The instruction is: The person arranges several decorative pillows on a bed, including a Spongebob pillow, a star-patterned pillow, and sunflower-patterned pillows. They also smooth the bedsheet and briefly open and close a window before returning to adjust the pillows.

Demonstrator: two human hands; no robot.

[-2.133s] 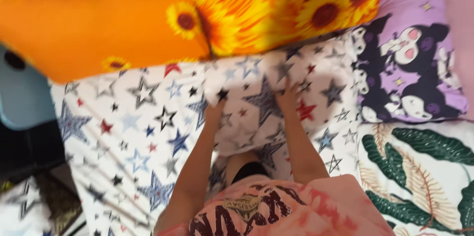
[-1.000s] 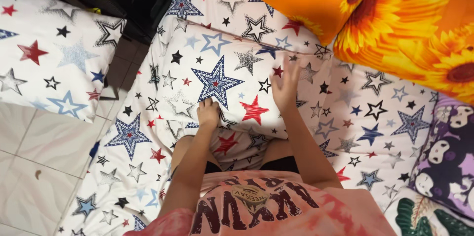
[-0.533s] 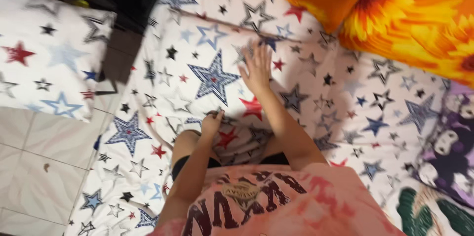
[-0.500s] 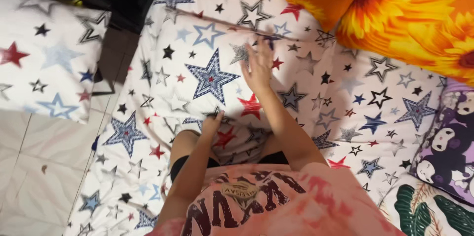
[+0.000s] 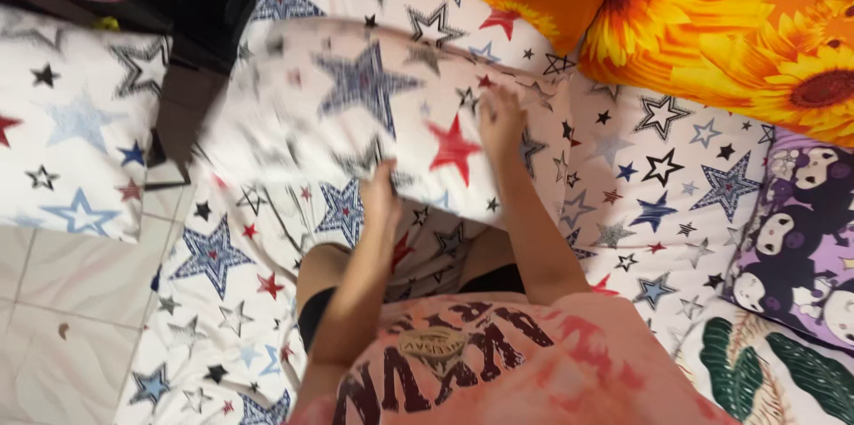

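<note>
Here the left hand [image 5: 381, 196] pinches the near edge of the star-print pillow [image 5: 374, 114] at centre frame, and the right hand [image 5: 501, 118] lies flat and open on top. Its long axis runs left to right, tilted slightly. Probably a lift or plumping; next needs a two-handed grasp.

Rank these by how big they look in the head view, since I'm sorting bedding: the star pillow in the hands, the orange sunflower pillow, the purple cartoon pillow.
1. Star pillow, blurred.
2. Sunflower pillow, cut off by the frame; close to the first, so their order is unsure.
3. Cartoon pillow, smallest, also partly cut off.
</note>
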